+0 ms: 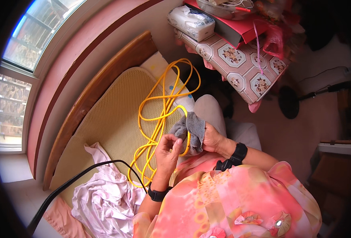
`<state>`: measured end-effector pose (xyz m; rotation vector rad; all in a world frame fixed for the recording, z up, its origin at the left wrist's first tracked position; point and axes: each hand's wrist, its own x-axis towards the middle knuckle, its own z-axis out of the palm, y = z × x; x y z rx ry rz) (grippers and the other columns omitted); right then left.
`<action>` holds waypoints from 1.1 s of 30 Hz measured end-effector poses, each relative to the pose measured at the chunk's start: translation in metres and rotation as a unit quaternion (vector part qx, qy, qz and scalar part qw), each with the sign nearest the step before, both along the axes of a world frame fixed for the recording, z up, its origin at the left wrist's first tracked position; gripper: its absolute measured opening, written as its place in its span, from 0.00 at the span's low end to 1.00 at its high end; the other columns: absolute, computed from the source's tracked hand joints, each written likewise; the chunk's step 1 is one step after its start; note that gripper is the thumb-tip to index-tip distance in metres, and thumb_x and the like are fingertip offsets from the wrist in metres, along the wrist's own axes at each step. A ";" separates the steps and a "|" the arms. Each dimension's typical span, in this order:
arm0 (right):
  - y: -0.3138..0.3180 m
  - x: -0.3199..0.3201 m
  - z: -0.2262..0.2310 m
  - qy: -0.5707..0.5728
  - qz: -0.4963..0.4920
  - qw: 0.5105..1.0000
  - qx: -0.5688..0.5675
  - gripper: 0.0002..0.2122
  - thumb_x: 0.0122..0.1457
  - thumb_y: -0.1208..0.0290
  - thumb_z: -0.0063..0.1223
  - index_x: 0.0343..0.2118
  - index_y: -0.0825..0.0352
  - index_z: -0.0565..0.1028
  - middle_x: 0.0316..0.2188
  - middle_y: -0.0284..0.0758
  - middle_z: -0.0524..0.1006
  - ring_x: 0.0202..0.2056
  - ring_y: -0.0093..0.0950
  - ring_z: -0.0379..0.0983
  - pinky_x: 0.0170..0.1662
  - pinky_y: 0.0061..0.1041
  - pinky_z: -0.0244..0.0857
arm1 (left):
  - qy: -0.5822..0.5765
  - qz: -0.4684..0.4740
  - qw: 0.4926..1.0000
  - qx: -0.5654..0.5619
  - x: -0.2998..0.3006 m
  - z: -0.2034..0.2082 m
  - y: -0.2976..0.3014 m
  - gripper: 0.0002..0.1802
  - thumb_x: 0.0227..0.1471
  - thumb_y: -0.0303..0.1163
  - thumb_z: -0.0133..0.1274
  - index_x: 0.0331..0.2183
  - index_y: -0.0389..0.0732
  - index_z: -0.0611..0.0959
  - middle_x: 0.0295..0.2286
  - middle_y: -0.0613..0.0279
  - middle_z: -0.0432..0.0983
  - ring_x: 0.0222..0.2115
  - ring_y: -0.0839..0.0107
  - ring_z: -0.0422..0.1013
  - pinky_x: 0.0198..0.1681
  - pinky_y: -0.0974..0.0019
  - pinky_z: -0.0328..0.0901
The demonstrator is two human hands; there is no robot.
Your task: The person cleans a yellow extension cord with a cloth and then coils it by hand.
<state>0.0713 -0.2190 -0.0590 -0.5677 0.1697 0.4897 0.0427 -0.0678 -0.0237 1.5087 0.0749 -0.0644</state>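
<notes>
A long yellow cable (162, 118) lies in loose loops on the woven mat and runs up to my hands. My right hand (213, 138) grips a dark grey cloth (196, 126) folded about part of the cable. Below the cloth, a short bend of the cable shows and curves toward my left hand (167, 152). The fingers of that hand are curled, thumb up, close beside the cloth, and the cable bend passes into them at the thumb. The inside of the left palm is hidden. Black bands circle both wrists.
A crumpled pale pink cloth (104, 198) lies on the woven mat (104, 105) to the left. A black cord (78, 177) arches over it. Ahead right, a table with a patterned cover (233, 55) bears a tissue pack (191, 23) and a red folder (243, 29). A window is at left.
</notes>
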 end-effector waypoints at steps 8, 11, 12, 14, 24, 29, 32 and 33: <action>-0.009 -0.006 0.003 -0.040 -0.027 0.997 -0.053 0.09 0.57 0.71 0.41 0.40 0.64 0.69 0.34 0.28 0.71 0.33 0.19 0.67 0.38 0.20 0.64 | 0.007 -0.176 0.971 0.161 0.002 -0.004 -0.011 0.11 0.51 0.34 0.48 0.27 0.35 0.73 0.20 0.66 0.65 0.23 0.77 0.61 0.25 0.75 0.58; -0.013 -0.004 -0.004 -0.039 -0.019 0.998 -0.047 0.09 0.58 0.72 0.39 0.39 0.64 0.69 0.33 0.28 0.71 0.32 0.19 0.67 0.37 0.20 0.64 | -0.066 -0.183 0.952 0.237 0.004 -0.001 -0.018 0.11 0.49 0.34 0.49 0.25 0.35 0.73 0.18 0.62 0.64 0.22 0.73 0.61 0.26 0.71 0.58; -0.011 -0.003 -0.007 -0.020 -0.032 0.998 -0.054 0.09 0.58 0.73 0.38 0.39 0.65 0.69 0.32 0.28 0.71 0.32 0.19 0.67 0.37 0.20 0.64 | -0.062 -0.182 0.948 0.255 0.004 0.001 -0.020 0.10 0.48 0.33 0.50 0.24 0.35 0.73 0.18 0.60 0.64 0.22 0.70 0.62 0.27 0.69 0.58; -0.005 -0.001 -0.005 0.000 -0.046 0.997 -0.061 0.09 0.58 0.73 0.37 0.38 0.66 0.69 0.31 0.29 0.71 0.32 0.20 0.67 0.37 0.20 0.64 | -0.107 -0.180 0.933 0.294 0.006 0.000 -0.019 0.10 0.47 0.32 0.51 0.23 0.35 0.73 0.18 0.58 0.64 0.22 0.67 0.62 0.27 0.67 0.58; -0.007 0.018 -0.016 -0.005 -0.095 0.975 -0.203 0.05 0.53 0.79 0.41 0.30 0.71 0.71 0.24 0.34 0.72 0.24 0.23 0.68 0.25 0.22 0.65 | -0.111 -0.308 0.905 0.273 -0.001 0.011 -0.015 0.10 0.43 0.28 0.52 0.20 0.34 0.68 0.18 0.53 0.60 0.21 0.59 0.59 0.25 0.63 0.56; 0.005 0.028 -0.027 -0.068 -0.109 0.954 -0.272 0.05 0.51 0.80 0.43 0.27 0.73 0.71 0.21 0.31 0.71 0.21 0.20 0.66 0.23 0.22 0.64 | -0.110 -0.327 0.903 0.258 0.001 0.016 0.000 0.12 0.45 0.29 0.51 0.21 0.34 0.66 0.17 0.57 0.57 0.19 0.64 0.55 0.23 0.66 0.54; 0.008 0.032 -0.023 -0.043 -0.097 0.962 -0.250 0.05 0.52 0.77 0.44 0.27 0.73 0.72 0.21 0.31 0.71 0.22 0.20 0.67 0.24 0.21 0.64 | -0.103 -0.331 0.896 0.278 -0.002 0.024 0.005 0.12 0.46 0.29 0.51 0.21 0.34 0.66 0.18 0.56 0.57 0.19 0.63 0.56 0.23 0.66 0.54; 0.008 0.038 -0.023 -0.040 -0.105 0.960 -0.255 0.06 0.54 0.76 0.44 0.27 0.73 0.72 0.20 0.32 0.72 0.21 0.20 0.67 0.23 0.20 0.64 | -0.106 -0.334 0.894 0.279 -0.001 0.023 0.005 0.13 0.46 0.30 0.51 0.21 0.34 0.65 0.18 0.56 0.57 0.19 0.63 0.56 0.23 0.66 0.54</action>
